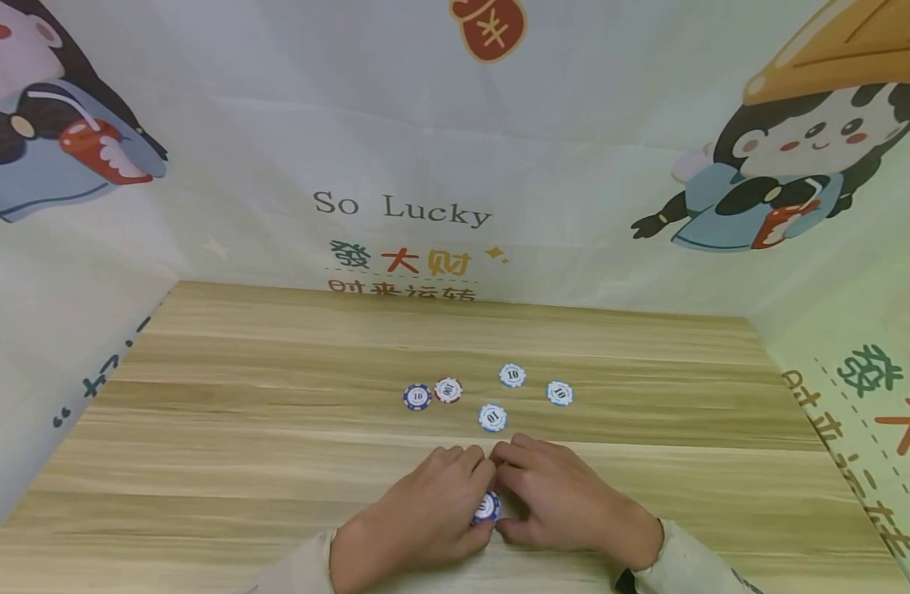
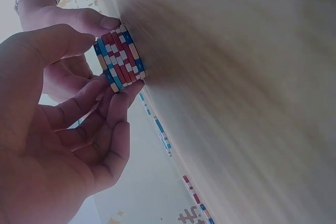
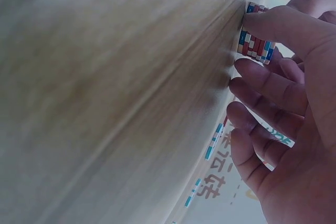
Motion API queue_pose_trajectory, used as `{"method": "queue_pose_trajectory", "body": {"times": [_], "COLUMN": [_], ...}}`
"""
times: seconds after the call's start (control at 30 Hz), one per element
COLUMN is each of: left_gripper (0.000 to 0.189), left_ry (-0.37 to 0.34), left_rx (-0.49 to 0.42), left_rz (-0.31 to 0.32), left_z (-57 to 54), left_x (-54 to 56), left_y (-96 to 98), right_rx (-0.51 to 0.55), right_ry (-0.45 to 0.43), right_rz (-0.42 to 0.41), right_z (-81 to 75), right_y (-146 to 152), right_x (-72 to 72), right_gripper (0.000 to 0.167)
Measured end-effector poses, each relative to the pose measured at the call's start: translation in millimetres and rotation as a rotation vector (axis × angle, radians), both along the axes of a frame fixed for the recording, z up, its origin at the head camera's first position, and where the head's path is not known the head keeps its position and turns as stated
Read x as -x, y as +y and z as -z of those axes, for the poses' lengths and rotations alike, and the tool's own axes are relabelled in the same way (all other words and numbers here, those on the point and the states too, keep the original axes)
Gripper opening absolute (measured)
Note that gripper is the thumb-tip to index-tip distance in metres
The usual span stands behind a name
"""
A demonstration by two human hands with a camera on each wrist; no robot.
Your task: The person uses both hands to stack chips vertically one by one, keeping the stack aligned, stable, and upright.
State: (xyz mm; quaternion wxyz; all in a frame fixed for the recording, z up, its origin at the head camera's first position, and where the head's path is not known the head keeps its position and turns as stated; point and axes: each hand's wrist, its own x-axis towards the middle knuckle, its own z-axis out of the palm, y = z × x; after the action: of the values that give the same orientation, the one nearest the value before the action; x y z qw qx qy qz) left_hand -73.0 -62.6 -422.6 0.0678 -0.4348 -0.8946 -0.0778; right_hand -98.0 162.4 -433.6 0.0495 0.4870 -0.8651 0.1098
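A short stack of poker chips [image 1: 486,506] stands on the table between both hands, with a blue chip on top. Seen from the side in the left wrist view, the stack [image 2: 119,59] has red, light blue and dark blue layers with white edge marks. My left hand [image 1: 440,499] holds it between thumb and curled fingertips. From the other side my right hand [image 1: 558,495] grips it, its thumb across the chip edges in the right wrist view and the index fingertip at the stack's side. The other right fingers are bent and spread beside it.
Beyond the hands lie loose chips: a dark blue one [image 1: 417,397] close beside a red one [image 1: 448,389], and three light blue ones, the nearest chip [image 1: 492,417] just past the fingers. A printed cloth [image 1: 425,148] walls the wooden table [image 1: 276,478] at the back and sides.
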Motion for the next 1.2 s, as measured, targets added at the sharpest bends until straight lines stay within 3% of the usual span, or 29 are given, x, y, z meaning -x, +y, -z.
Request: {"method": "queue_pose_trajectory", "body": {"times": [0.37,0.9,1.2], "left_gripper": [0.048,0.045,0.042], "left_ry": [-0.011,-0.057,-0.051], "left_rx": [-0.009,0.050,0.053], "left_rz": [-0.027,-0.073,-0.059], "left_z": [0.9,1.1,0.3], "left_x": [-1.6,-1.1,-1.8], "left_y": [-8.1,-14.2,-14.3], "right_rx": [0.003,0.000,0.003], "right_ry": [-0.017,-0.038,-0.033], "right_rz": [0.000,-0.004,0.009], "right_z": [-0.7,-4.6,-5.1], "right_y": [0.2,0.8,6.9], "right_x": [0.2,0.8,5.1], "right_gripper": [0.036,0.032,0.031]}}
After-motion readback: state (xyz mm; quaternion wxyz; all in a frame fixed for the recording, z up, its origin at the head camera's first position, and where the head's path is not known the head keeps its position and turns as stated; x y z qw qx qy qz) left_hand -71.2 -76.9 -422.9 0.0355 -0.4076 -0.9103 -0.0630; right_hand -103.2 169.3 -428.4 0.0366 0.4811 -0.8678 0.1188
